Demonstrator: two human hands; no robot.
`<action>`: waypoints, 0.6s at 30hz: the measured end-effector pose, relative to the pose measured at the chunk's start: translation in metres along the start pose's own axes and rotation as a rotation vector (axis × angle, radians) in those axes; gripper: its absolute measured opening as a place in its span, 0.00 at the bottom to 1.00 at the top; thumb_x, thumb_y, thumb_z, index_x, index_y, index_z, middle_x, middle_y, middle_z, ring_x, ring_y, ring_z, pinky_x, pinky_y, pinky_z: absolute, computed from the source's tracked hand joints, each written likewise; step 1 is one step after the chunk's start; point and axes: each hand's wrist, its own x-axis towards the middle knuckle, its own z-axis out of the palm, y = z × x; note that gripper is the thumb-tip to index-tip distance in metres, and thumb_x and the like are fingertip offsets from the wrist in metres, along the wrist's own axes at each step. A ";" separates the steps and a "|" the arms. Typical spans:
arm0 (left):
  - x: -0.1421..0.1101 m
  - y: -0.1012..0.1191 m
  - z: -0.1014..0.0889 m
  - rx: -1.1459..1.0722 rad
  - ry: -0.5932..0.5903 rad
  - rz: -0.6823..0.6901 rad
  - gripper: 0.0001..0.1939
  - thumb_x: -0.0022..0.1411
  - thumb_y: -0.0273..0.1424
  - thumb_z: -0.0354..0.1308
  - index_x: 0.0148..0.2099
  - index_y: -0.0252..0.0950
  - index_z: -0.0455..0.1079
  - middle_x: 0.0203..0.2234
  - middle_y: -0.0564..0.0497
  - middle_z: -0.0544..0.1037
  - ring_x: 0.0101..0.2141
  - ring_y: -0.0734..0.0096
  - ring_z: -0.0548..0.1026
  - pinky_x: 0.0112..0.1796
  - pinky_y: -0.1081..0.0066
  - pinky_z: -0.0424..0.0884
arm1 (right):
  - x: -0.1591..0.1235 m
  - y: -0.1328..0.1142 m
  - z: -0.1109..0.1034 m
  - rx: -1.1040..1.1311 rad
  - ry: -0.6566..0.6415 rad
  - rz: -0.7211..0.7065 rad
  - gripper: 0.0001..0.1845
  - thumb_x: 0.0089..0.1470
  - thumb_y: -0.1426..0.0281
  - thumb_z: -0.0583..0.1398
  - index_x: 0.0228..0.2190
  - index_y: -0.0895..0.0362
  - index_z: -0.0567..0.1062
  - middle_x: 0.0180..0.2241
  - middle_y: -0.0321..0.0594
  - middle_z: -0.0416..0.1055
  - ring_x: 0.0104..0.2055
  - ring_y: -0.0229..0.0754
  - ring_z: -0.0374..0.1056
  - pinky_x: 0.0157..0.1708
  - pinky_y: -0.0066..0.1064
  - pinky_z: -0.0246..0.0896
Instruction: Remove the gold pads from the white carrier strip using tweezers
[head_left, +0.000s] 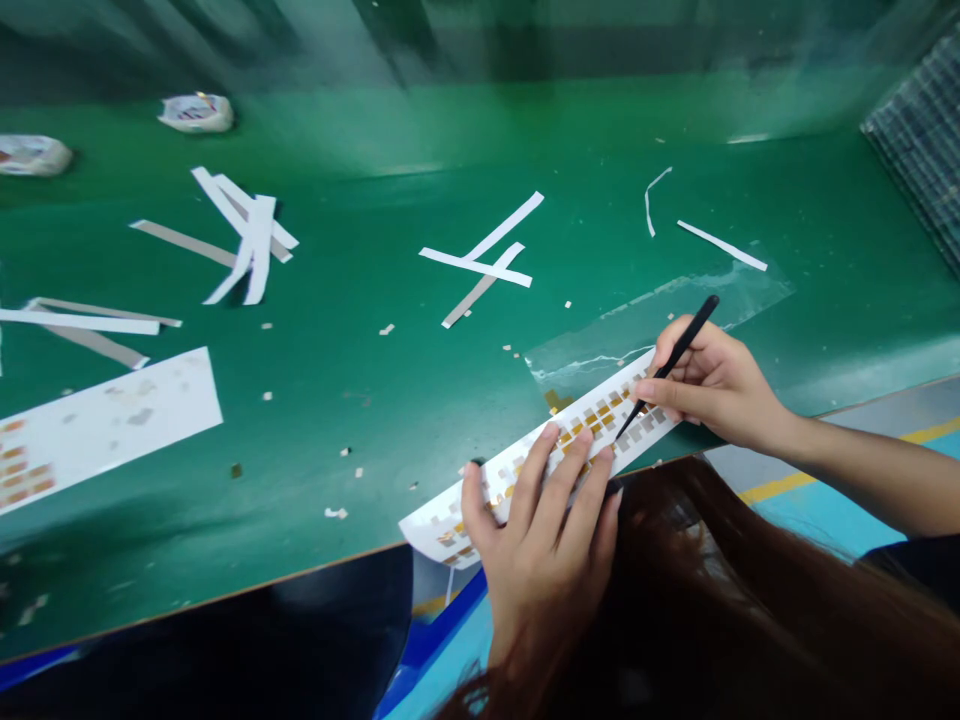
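Note:
A long white sheet [510,462] with rows of small amber and grey pieces lies slantwise at the bench's front edge, its lower left end jutting past it. My left hand [544,535] rests on this sheet, fingers spread and stretched out. Black tweezers [679,350] are pinched in my right hand [712,385], their tip down on the sheet among the pieces. Just behind the sheet lies a clear plastic film [630,325], partly beneath its edge. An amber scrap [556,402] shows beside the film.
Paper strips [259,250] lie heaped at the left, with more crossed strips [480,265] behind the middle. Another white sheet [150,405] with orange pieces is at the left edge. Two small pouches [196,113] stand at the back left. Checked cloth [919,140] occupies the far right.

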 end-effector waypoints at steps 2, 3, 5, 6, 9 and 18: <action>0.001 0.000 0.000 0.011 0.000 0.010 0.13 0.57 0.28 0.58 0.46 0.38 0.70 0.44 0.48 0.77 0.49 0.56 0.71 0.57 0.45 0.44 | 0.000 -0.002 0.000 0.020 0.025 0.016 0.18 0.38 0.78 0.69 0.27 0.57 0.64 0.18 0.28 0.66 0.15 0.27 0.60 0.10 0.17 0.49; 0.001 0.000 0.000 0.013 0.004 0.013 0.13 0.56 0.28 0.58 0.46 0.38 0.70 0.44 0.48 0.77 0.49 0.55 0.71 0.57 0.45 0.44 | 0.000 -0.004 -0.001 0.041 0.049 0.021 0.19 0.38 0.77 0.69 0.27 0.57 0.64 0.18 0.27 0.66 0.14 0.26 0.59 0.10 0.17 0.48; 0.000 0.000 -0.002 0.013 0.013 0.018 0.13 0.56 0.27 0.58 0.45 0.38 0.71 0.44 0.48 0.77 0.49 0.56 0.71 0.57 0.44 0.45 | 0.001 -0.010 0.000 0.080 0.098 0.023 0.18 0.40 0.74 0.69 0.27 0.57 0.63 0.18 0.28 0.66 0.14 0.26 0.57 0.10 0.17 0.46; -0.001 0.001 -0.003 0.011 0.019 0.020 0.12 0.56 0.27 0.58 0.45 0.37 0.71 0.44 0.48 0.77 0.49 0.56 0.72 0.57 0.44 0.45 | 0.001 -0.014 0.000 0.086 0.115 0.021 0.18 0.41 0.73 0.68 0.28 0.57 0.63 0.18 0.28 0.67 0.14 0.26 0.57 0.10 0.17 0.46; -0.002 0.001 -0.007 0.013 0.023 0.035 0.10 0.55 0.27 0.59 0.42 0.37 0.71 0.42 0.48 0.78 0.48 0.55 0.72 0.57 0.42 0.45 | 0.007 -0.023 0.003 0.033 0.130 -0.014 0.18 0.42 0.71 0.68 0.29 0.57 0.62 0.20 0.30 0.68 0.16 0.27 0.60 0.12 0.18 0.49; 0.000 0.003 -0.001 0.063 0.048 0.009 0.14 0.55 0.30 0.60 0.45 0.37 0.71 0.38 0.50 0.79 0.45 0.57 0.72 0.57 0.46 0.47 | 0.028 0.000 0.002 -0.052 0.182 -0.038 0.22 0.40 0.67 0.69 0.29 0.56 0.61 0.18 0.29 0.67 0.15 0.27 0.59 0.11 0.19 0.50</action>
